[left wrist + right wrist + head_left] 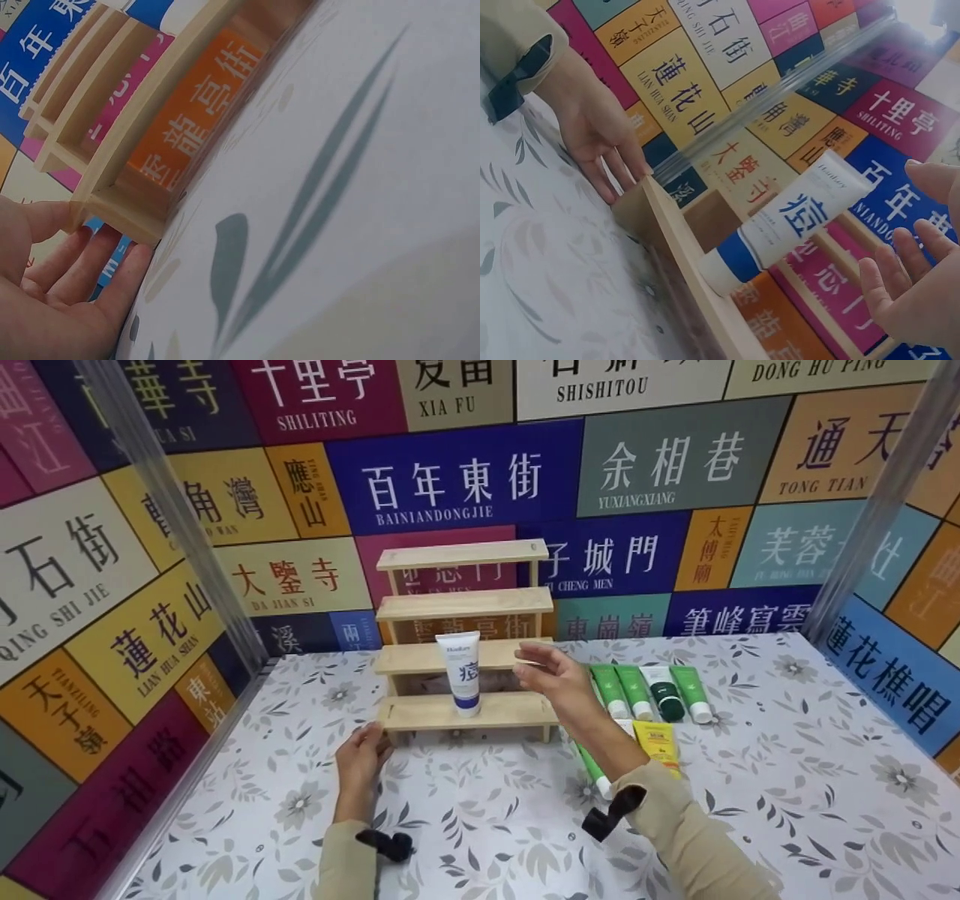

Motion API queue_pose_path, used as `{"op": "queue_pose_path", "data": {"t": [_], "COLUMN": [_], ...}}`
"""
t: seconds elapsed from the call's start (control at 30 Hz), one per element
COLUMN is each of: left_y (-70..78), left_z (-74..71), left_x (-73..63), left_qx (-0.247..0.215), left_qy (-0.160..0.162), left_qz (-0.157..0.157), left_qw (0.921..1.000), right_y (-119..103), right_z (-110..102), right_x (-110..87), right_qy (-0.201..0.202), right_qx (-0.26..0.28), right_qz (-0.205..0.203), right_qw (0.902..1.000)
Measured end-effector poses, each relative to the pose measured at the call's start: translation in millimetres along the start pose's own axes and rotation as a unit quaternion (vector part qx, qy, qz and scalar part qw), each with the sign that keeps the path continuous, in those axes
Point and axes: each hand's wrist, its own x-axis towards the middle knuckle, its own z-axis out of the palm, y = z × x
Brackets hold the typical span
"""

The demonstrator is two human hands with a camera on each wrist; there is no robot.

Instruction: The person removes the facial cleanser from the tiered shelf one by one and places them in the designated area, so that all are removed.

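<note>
A small four-step wooden display shelf [465, 604] stands on the table. On its lowest step a white tube with a blue cap [460, 671] is upright, cap down, with a large blue character on its front. My left hand [360, 761] holds the left end of that lowest step; in the left wrist view its thumb [56, 220] lies at the step's corner and the other fingers bend against the end piece. To the right of the white tube, my right hand [559, 682] is raised with fingers spread, holding nothing. The right wrist view has the tube [780, 225] apart from that hand.
Right of the shelf, several green tubes [630, 690] lie in a row, one white with a dark green cap [664, 694]. Nearer me lie a yellow tube [658, 744] and a green one [594, 769], partly behind my right forearm. A wall of coloured signs [457, 480] rises behind.
</note>
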Motion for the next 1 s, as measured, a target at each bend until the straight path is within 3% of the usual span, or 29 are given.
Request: {"op": "queue_pose_path", "data": {"t": [0.67,1.0], "left_y": [1.2,1.2], "left_z": [3.5,0.9], "left_x": [6.1,3.5], "left_qx": [-0.012,-0.010], "left_qy": [0.005,0.004], "left_qz": [-0.023,-0.020], "left_qw": [0.9997,0.9997], "right_y": [40,55], "right_z": [52,67], "right_x": [39.0,41.0], "right_qy": [0.014,0.070], "right_qx": [0.003,-0.043], "right_qz": [0.005,0.019], "right_qw": [0.9999,0.9964]}}
